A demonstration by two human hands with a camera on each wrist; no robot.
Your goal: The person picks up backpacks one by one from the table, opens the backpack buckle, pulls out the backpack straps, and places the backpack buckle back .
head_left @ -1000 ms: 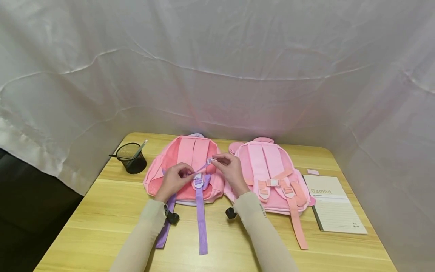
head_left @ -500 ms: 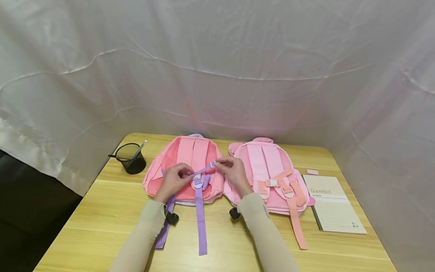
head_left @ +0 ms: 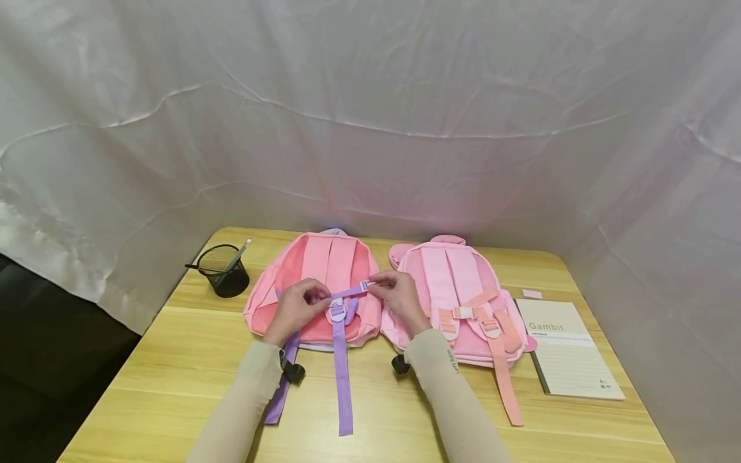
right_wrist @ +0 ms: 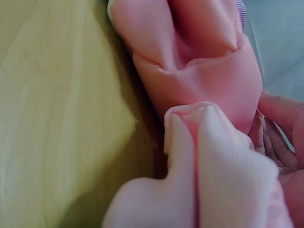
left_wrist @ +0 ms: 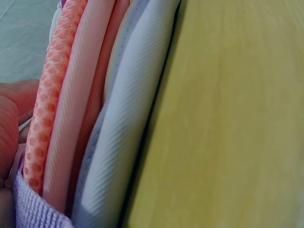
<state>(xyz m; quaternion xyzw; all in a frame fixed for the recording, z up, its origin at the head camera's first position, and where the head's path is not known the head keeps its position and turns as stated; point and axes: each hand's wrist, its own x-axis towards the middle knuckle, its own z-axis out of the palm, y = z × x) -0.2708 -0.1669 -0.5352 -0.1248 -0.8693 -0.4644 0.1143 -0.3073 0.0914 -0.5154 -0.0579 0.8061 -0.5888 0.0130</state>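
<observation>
A coral-pink backpack (head_left: 283,270) lies on the table with its shoulder straps facing up. Over it, my left hand (head_left: 296,307) pinches a thin purple strap (head_left: 345,293) near one end. At that strap's other end sits a small white buckle (head_left: 364,286), which my right hand (head_left: 401,298) pinches between thumb and fingers. The strap runs fairly straight between both hands. Just below it, a white adjuster (head_left: 338,312) carries a long purple webbing tail (head_left: 343,386). In the wrist views, the left fingers (left_wrist: 12,118) and right fingers (right_wrist: 280,137) are partly hidden by the bags.
A lighter pink backpack (head_left: 422,270) with orange straps lies against the first bag's right side. Farther right are a notebook (head_left: 570,360) and a small pink slip (head_left: 532,294). A black mesh pen holder (head_left: 229,281) stands on the left. Pale curtains (head_left: 370,128) surround the wooden table (head_left: 156,366).
My right hand has moved slightly right and down with the buckle, so the purple strap now lies lower and more level. The left hand has stayed in place.
</observation>
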